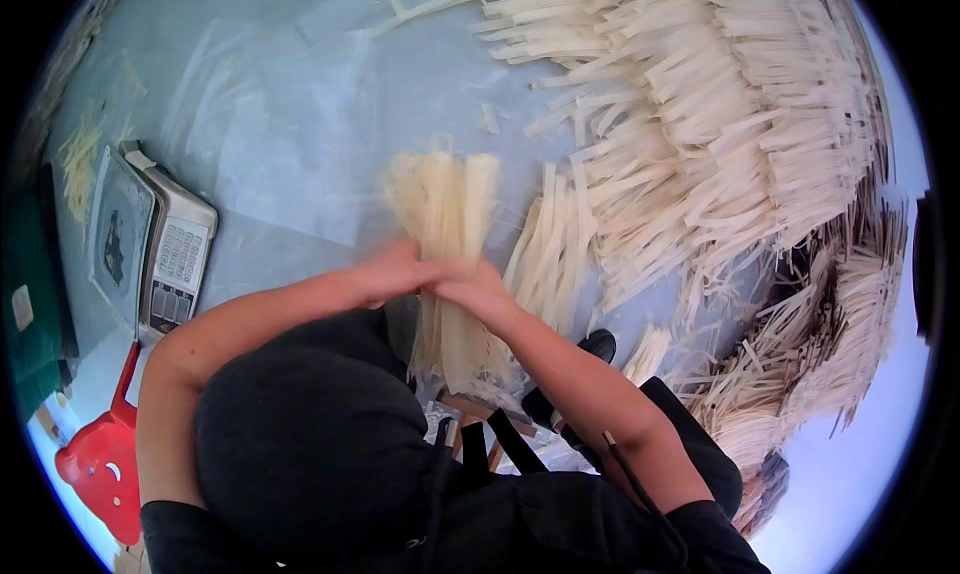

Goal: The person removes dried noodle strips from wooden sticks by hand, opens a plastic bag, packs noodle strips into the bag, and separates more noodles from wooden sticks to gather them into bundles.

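Both hands are at the middle of a bundle of pale, flat strips [447, 199], above my lap. My left hand [393, 272] is closed on the bundle from the left, its fingers blurred by motion. From the right, my right hand [482, 292] wraps round the same bundle and meets the left one. The strips fan out above the hands, blurred at the top, and their lower ends hang down between my legs. Just right of the bundle, more loose strips [552, 239] lie on the grey-blue surface [300, 104].
Large layered piles of strips [740, 104] cover the right side. At the left stand a digital scale [178, 249], a red plastic object [108, 464] and a dark green object [30, 304]. A small strip bunch [650, 352] lies near my shoe [598, 346].
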Motion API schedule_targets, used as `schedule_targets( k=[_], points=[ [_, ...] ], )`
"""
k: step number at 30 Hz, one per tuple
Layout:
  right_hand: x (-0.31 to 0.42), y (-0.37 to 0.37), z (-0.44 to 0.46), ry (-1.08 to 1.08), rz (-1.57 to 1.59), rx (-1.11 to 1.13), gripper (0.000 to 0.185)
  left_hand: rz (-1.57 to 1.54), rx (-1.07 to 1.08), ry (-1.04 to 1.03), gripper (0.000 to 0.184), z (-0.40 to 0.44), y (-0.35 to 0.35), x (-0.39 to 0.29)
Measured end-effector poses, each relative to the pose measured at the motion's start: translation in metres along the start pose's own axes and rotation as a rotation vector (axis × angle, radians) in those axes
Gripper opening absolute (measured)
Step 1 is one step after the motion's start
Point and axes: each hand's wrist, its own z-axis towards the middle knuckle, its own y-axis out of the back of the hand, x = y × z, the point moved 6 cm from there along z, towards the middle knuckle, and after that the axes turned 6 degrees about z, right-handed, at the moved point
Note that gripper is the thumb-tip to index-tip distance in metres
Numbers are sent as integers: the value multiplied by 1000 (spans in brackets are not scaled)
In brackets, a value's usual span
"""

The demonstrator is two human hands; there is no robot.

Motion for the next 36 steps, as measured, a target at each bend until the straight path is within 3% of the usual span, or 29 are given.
schedule_targets(
  k=[6, 8, 10, 12, 15, 21, 24, 27, 30, 32, 33, 35, 36],
  points=[
    [26, -22, -24, -82, 31, 82, 47, 207, 22, -116, 93, -28, -21, -40],
    [23, -29, -24, -59, -45, 75, 42, 303, -104, -290, 104, -8, -14, -28],
    [31, -17, -24, 294, -14, -152, 40, 288, -145, -310, 110, -2, -13, -31],
    [38, -10, -24, 241, 43, -215, 39, 229, -125, -268, 113, -15, -20, -45],
    [58, -3, -15, 147, 202, -242, 39, 161, 4, -116, 115, -49, -28, -69],
    [78, -7, -20, 75, 402, -184, 38, 530, -75, -435, 122, -16, -22, -42],
    [71, -2, -19, 84, 452, -204, 40, 652, -155, -463, 125, -20, -21, -47],
    [84, 4, -20, 133, 501, -205, 43, 501, -6, -504, 120, -33, -19, -68],
    [93, 23, -24, 166, 493, -237, 47, 572, -29, -269, 97, -21, 8, -70],
    [98, 37, -28, 177, 470, -278, 49, 707, -589, -411, 63, -40, 51, -93],
    [103, 43, -32, 181, 463, -293, 50, 708, -588, -409, 63, -39, 62, -92],
    [115, 42, -41, 185, 458, -310, 51, 839, -1162, -529, 47, -65, 96, -99],
    [125, 38, -47, 206, 420, -295, 52, 841, -1163, -530, 47, -66, 104, -98]
  ],
)
